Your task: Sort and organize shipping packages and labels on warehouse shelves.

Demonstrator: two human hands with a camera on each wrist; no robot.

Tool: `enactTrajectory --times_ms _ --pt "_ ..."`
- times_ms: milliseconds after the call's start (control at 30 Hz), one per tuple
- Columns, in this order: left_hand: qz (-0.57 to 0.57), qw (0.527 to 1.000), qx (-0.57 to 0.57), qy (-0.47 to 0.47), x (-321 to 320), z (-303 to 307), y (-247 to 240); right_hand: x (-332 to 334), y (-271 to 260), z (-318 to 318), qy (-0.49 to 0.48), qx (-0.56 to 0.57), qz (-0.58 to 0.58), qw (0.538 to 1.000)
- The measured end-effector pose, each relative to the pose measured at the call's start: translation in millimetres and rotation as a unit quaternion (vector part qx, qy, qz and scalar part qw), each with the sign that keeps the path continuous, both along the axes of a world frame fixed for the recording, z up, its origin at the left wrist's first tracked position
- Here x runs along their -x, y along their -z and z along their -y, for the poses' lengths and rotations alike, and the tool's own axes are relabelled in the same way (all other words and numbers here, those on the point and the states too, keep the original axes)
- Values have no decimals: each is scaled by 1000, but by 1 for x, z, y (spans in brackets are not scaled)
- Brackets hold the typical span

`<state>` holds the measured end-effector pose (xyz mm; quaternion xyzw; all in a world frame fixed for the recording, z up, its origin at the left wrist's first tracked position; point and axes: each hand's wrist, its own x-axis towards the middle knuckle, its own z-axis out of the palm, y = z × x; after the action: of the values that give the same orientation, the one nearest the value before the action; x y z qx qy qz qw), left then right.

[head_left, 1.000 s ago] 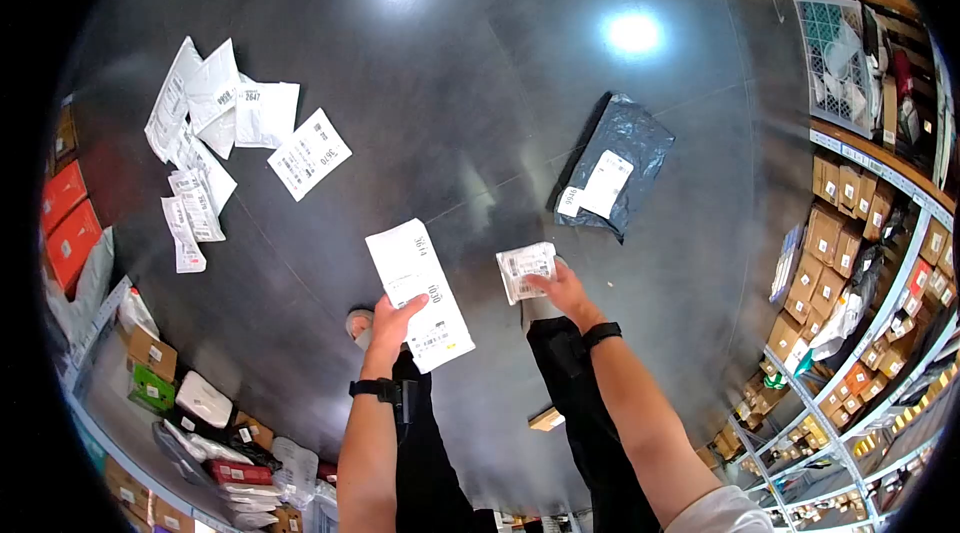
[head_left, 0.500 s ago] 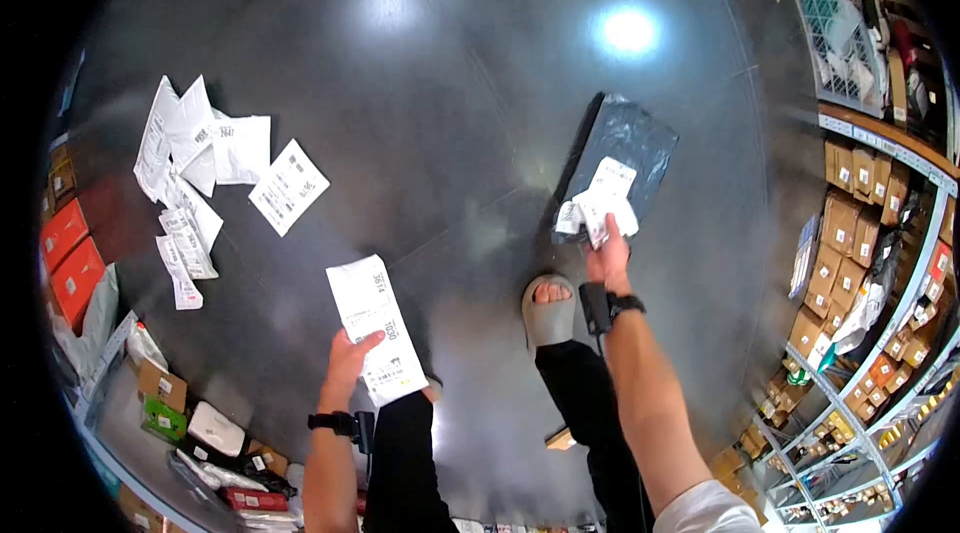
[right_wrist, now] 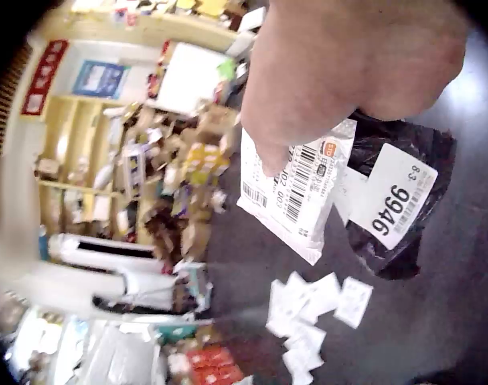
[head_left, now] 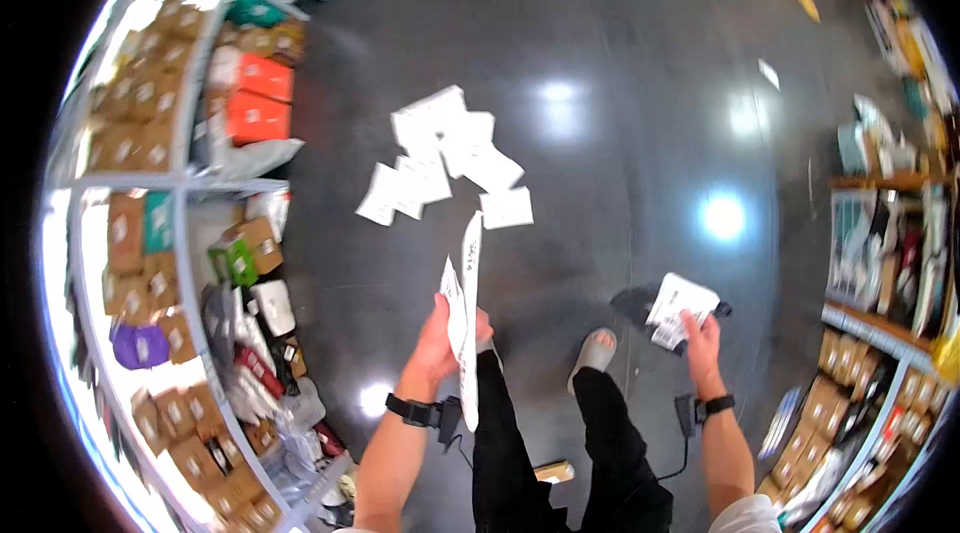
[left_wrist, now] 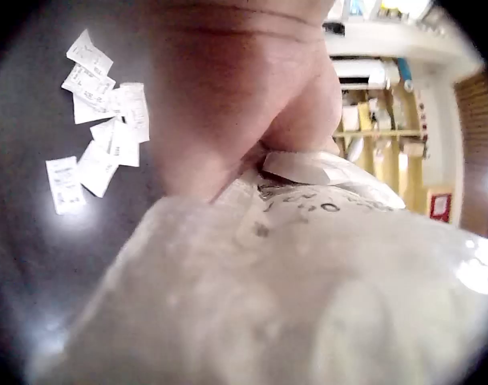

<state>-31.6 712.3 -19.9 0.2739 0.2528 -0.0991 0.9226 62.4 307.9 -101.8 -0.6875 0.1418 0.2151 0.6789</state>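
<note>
While your left hand (head_left: 430, 345) grips white mailers (head_left: 469, 333), long axis near to far, your right hand (head_left: 704, 348) grips a labelled packet (right_wrist: 296, 192), a black parcel (right_wrist: 388, 258) behind it.

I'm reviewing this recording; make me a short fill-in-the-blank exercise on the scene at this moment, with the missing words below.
1. The left hand holds a long parcel whose colour is ____.
2. The sticker on the dark bag shows the large number ____.
3. The cluster of loose parcels lies on the dark ____.
4. The small parcel is gripped by the person's ____ hand.

Missing words: white; 9946; floor; right.
</note>
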Motion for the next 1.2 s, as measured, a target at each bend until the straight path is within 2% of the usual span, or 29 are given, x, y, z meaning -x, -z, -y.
enactTrajectory --times_ms 67,167,200,300,367,433,500,567,600,700,900,1000,1067,1100,1200 --pt "-5 992 34 -120 9 19 -91 -10 -86 -38 -80 -25 -2 996" --pt "166 944 161 -235 48 33 -205 6 -212 -86 -192 -49 17 980" --pt "268 917 175 -237 62 36 -235 11 -246 -102 -233 -55 29 971" --pt "354 876 183 -272 116 39 -301 43 -317 -140 -289 -117 71 948" --pt "357 863 172 -312 163 36 -338 83 -366 -165 -310 -144 91 935" --pt "340 864 111 -354 202 24 -368 119 -400 -186 -319 -154 120 928" --pt "144 903 -9 -404 250 13 -388 159 -421 -200 -334 -167 138 917" --pt "129 863 -90 -479 295 12 -418 202 -436 -214 -318 -203 143 915" --pt "118 853 -122 -493 321 14 -436 221 -446 -221 -340 -194 156 907" --pt "93 832 -191 -512 387 14 -449 265 -478 -243 -400 -201 161 880" --pt "102 776 -229 -578 479 25 -475 326 -524 -273 -476 -208 175 837" --pt "68 756 -271 -592 504 38 -468 336 -529 -283 -500 -233 190 812" --pt "48 737 -362 -568 520 47 -467 342 -530 -288 -504 -250 204 801" --pt "47 727 -366 -579 526 54 -468 344 -532 -290 -515 -256 204 792" --pt "37 685 -468 -557 536 70 -475 343 -536 -300 -526 -263 200 783"
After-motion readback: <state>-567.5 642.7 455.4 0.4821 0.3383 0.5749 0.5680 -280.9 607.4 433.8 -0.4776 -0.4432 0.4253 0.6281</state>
